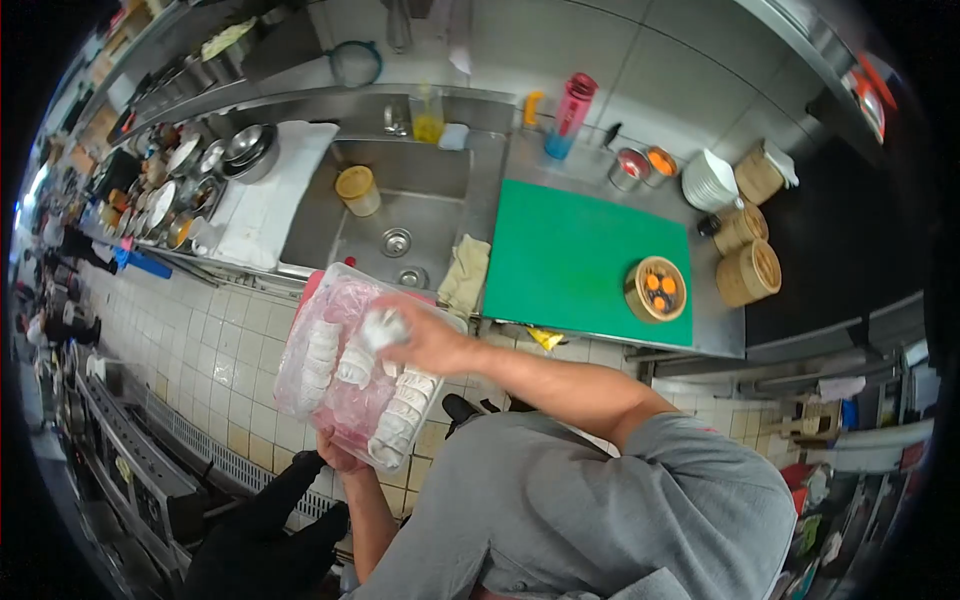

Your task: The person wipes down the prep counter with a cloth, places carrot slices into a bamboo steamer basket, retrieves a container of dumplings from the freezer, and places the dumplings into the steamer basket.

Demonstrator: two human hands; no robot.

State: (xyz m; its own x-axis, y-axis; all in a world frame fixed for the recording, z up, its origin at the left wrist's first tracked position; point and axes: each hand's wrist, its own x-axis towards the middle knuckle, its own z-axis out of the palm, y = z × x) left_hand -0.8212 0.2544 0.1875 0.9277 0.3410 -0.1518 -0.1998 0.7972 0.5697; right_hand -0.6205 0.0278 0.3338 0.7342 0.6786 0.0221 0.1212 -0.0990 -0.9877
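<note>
A clear plastic tray lined with pinkish film holds rows of white pleated dough buns. My left hand grips this tray at its near edge, the fingers partly hidden beneath it. Over the tray's far side, my right hand is closed on a white dough bun, both somewhat blurred. To the right, a round bamboo steamer with orange-topped dark pieces inside stands on a green cutting board.
Behind the tray is a steel sink with a yellowish tub in it. A cloth hangs on the counter edge. Stacked white dishes, more bamboo steamers and a pink-blue bottle stand around the board. Someone's dark-clothed legs are at lower left.
</note>
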